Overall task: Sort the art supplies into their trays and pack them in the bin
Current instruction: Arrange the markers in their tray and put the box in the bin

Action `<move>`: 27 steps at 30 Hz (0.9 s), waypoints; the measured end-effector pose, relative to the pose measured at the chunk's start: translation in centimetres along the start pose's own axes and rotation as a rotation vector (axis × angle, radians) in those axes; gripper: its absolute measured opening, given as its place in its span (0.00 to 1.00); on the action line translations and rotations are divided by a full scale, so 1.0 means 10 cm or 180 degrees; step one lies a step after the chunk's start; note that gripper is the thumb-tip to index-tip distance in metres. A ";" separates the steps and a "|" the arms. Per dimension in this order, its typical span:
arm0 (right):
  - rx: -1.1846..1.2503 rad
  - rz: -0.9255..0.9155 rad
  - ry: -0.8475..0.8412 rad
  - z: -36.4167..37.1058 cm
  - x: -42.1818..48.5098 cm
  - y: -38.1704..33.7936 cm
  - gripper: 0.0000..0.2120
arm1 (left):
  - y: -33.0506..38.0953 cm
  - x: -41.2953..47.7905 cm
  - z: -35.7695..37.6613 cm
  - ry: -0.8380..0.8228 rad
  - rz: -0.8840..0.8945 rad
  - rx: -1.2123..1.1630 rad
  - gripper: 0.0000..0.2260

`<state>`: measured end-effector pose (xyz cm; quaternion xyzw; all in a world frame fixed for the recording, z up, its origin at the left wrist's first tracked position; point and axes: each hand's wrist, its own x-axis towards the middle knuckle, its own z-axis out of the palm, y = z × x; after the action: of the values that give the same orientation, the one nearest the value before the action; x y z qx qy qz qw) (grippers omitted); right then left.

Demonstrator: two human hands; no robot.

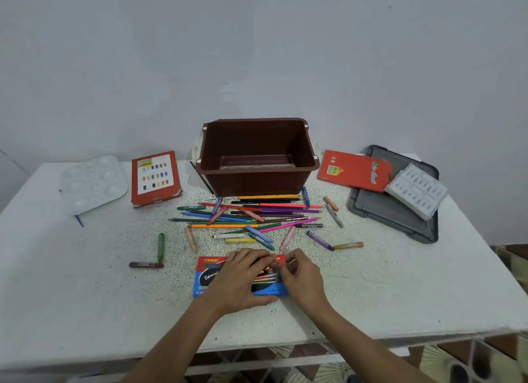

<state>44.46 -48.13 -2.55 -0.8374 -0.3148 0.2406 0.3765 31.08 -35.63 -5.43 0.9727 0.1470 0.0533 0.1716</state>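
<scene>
Nearest to us, the pencil box (208, 279) lies flat on the bench (85, 297), close to its front edge. Our left hand (240, 279) is spread over the lid, its fingers (257, 258) across the top and the thumb hooked on the near edge, so it grips the box. Our right hand (303, 279) is at the box's right end, its fingers (291, 258) curled and pinching there. We cannot tell whether they have the flap or a pencil end.

We judge the box to be thin card: light, easy to crush, and likely to slide on the bench. It is best held by its long edges, not squeezed across the window.

Beyond it lie the loose crayons (161, 247), which look short, waxy and likely to snap, so we would lift them by the middle. Further on, the pencils (251, 214) sit in a crossed heap. They are stiff, light and prone to roll, and we would gather several at once round their middles.

Behind the heap stands the brown bin (257, 179), rigid and open, with what seems to be a clear tray in its bottom. To its right a white tray (415, 191) rests on a grey lid (394, 211) beside an orange box (354, 171). That tray looks like thin moulded plastic, so we would support it from below. To the left are a second orange box (155, 176) and a palette (93, 182).
</scene>
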 end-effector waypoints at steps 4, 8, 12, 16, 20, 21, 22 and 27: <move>-0.0239 0.0083 -0.0083 0.00 0.06 0.00 0.08 | 0.03 -0.01 0.00 0.0136 -0.0014 -0.0012 0.35; -0.0174 0.0117 -0.0140 -0.01 0.08 0.03 0.05 | 0.04 -0.07 0.01 0.0849 -0.0495 -0.0062 0.26; -0.0016 0.0178 -0.0178 -0.02 0.09 0.04 0.03 | 0.02 -0.23 0.01 0.1547 -0.1575 -0.0068 0.15; -0.0053 0.0129 -0.0124 -0.01 0.10 0.03 0.03 | 0.11 -0.37 0.00 0.1572 -0.2582 -0.0100 0.14; -0.0186 0.0051 -0.0072 0.01 0.09 0.02 0.02 | 0.18 -0.39 -0.03 0.1549 -0.2998 -0.0491 0.18; -0.0233 0.0015 -0.0064 0.01 0.08 0.01 0.04 | 0.18 -0.38 -0.04 0.1535 -0.3030 -0.0585 0.18; -0.0273 -0.0006 -0.0062 0.02 0.08 0.01 0.04 | 0.18 -0.38 -0.06 0.1524 -0.3053 -0.0684 0.19; -0.0308 -0.0054 -0.0021 -0.03 0.09 -0.03 0.07 | 0.14 -0.39 -0.13 0.1589 -0.3034 -0.1246 0.18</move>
<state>45.17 -47.47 -2.33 -0.8511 -0.3345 0.2247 0.3365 27.53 -37.66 -3.99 0.7070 0.5928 0.2243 0.3138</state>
